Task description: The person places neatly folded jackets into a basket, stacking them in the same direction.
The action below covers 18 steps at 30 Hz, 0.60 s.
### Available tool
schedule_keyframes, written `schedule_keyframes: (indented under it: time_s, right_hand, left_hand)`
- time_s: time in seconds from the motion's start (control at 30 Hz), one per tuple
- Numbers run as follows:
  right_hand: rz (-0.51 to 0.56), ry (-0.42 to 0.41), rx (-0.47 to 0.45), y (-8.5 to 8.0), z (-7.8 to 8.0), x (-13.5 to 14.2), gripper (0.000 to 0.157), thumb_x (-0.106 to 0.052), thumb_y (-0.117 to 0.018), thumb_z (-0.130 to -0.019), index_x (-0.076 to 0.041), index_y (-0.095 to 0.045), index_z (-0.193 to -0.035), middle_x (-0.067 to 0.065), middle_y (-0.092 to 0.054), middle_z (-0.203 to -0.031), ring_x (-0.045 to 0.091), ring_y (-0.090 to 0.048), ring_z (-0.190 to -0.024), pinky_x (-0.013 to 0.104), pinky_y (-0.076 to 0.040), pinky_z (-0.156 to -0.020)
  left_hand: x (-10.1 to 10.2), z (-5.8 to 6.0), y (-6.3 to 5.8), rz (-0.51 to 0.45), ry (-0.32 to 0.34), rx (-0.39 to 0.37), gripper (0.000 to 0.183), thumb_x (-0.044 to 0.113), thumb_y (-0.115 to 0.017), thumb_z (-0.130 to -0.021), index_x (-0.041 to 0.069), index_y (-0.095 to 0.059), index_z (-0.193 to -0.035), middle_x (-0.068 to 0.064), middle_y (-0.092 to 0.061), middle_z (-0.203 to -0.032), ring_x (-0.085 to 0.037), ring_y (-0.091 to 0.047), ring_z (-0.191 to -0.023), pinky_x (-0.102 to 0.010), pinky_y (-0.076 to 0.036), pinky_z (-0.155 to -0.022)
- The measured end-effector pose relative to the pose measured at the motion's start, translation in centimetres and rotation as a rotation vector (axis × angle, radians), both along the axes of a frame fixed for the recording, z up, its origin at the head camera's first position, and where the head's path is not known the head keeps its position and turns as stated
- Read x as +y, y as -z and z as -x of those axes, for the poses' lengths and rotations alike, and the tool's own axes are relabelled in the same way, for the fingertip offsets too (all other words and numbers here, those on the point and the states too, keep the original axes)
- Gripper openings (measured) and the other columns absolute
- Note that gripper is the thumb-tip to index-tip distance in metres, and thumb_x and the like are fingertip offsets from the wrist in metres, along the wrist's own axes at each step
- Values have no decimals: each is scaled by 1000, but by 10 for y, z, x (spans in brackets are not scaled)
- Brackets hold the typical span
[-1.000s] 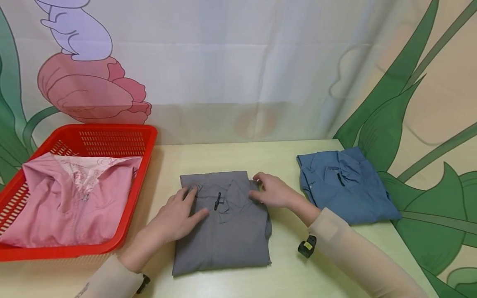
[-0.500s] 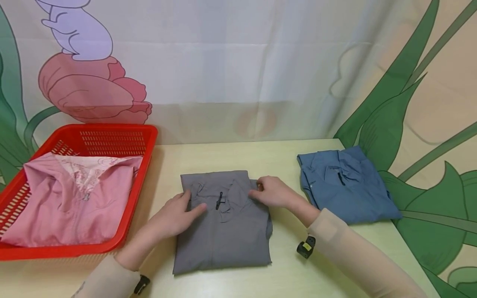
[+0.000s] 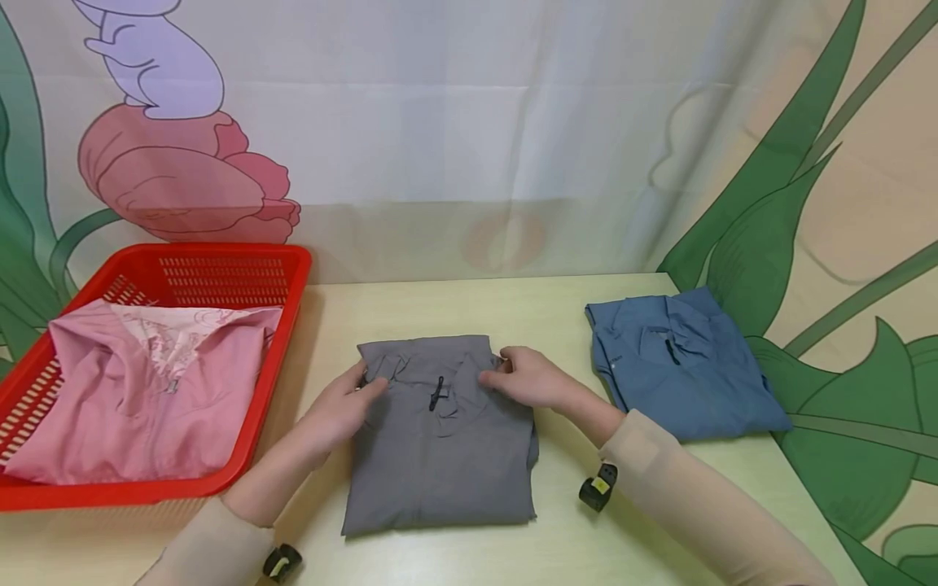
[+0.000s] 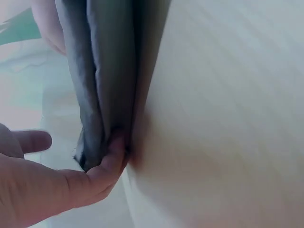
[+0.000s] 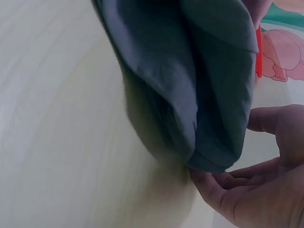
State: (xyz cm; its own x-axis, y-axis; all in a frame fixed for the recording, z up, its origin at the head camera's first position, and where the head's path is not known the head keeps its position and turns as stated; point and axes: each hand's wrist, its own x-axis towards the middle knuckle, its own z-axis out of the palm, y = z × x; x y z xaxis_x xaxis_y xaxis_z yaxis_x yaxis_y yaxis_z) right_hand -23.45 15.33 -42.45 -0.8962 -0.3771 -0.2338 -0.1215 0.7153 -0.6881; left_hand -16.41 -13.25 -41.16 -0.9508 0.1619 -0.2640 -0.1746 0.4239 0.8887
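Note:
A folded grey jacket [image 3: 443, 464] with a black zip pull lies on the table. My left hand [image 3: 340, 411] is at its upper left edge. In the left wrist view the fingers [image 4: 109, 166] curl under the folded layers, and the thumb [image 4: 35, 141] stands apart from the cloth. At the upper right edge my right hand [image 3: 535, 378] holds the jacket, thumb over the top. The right wrist view has its fingers [image 5: 209, 190] tucked beneath the fold; the fingertips are hidden under the cloth.
A red plastic basket [image 3: 299, 301] with a pink jacket [image 3: 198, 431] in it stands at the left. To the right lies a folded blue jacket [image 3: 681, 382] near the table's right edge. A printed curtain [image 3: 440, 138] hangs behind the table [image 3: 440, 305].
My left hand has drawn back from the top of the grey jacket to its left edge, fingers now underneath. The right hand's fingers have curled under the right edge.

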Motion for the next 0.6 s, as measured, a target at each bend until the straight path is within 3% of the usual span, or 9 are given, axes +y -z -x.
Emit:
schedule_keyframes:
  time_s: [0.13,0.27,0.43,0.6]
  right_hand:
    - [81,77,-82,3,0,1,73,-33,-63,-101,15,-37,-149,17,-62,-114,23,-59,-95,39,-52,-88]
    - [159,110,-152,5,1,4,71,-32,-63,-102,13,-38,-150,23,-57,-136,28,-62,-105,45,-50,-99]
    - [260,136,-227,6,3,6,66,-31,-61,-103,14,-41,-147,26,-52,-143,35,-58,-120,46,-49,-102]
    - [395,195,-352,5,6,9,63,-29,-59,-104,15,-41,-145,24,-52,-141,37,-52,-129,47,-42,-110]
  left_hand:
    - [1,3,4,-82,-64,-10,66,21,-44,-109,-14,-16,-157,-34,-20,-162,-46,-17,-151,-58,-19,-120]
    - [1,5,5,-117,-107,-23,64,18,-48,-107,-13,-22,-156,-35,-27,-159,-46,-25,-148,-60,-24,-118]
    - [2,5,5,-161,-123,-48,64,17,-49,-107,-11,-21,-157,-36,-31,-155,-47,-36,-140,-62,-33,-113]
    - [4,5,6,-270,-128,-76,65,17,-47,-108,-11,-16,-158,-35,-41,-148,-41,-52,-127,-54,-44,-105]
